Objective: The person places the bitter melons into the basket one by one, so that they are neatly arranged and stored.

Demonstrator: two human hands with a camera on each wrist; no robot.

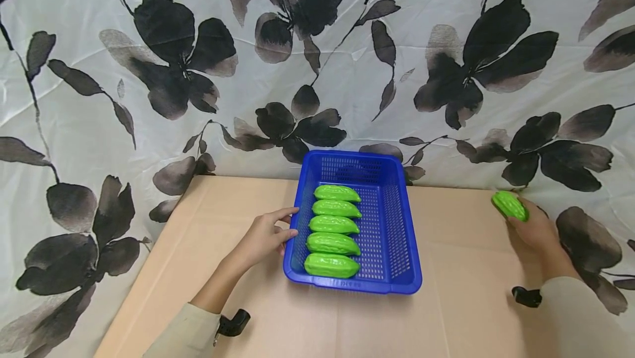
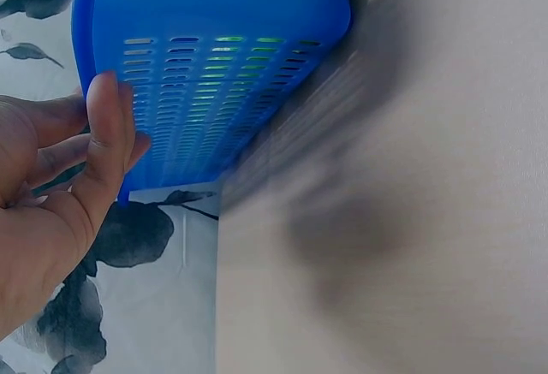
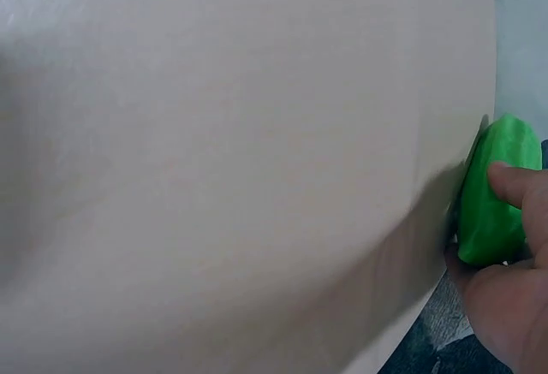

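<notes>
A blue plastic basket (image 1: 389, 286) sits near the middle of the table, holding a column of several green bitter melons (image 1: 333, 243) along its left side. At the basket's left rim, my left hand (image 1: 265, 236) holds the edge between thumb and fingers; the left wrist view shows fingertips (image 2: 107, 100) against the slotted outer wall. Far to the right, my right hand (image 1: 538, 228) grips another green bitter melon (image 1: 510, 206) near the table's back edge. In the right wrist view the thumb lies across this melon (image 3: 505, 220), and the other fingers are mostly hidden.
The table (image 1: 461, 270) has a light tan top. Behind it hangs a white cloth (image 1: 367, 87) with dark flowers, close to the basket's back rim. A black wrist device (image 1: 233, 323) is on the left arm, another (image 1: 527, 296) on the right.
</notes>
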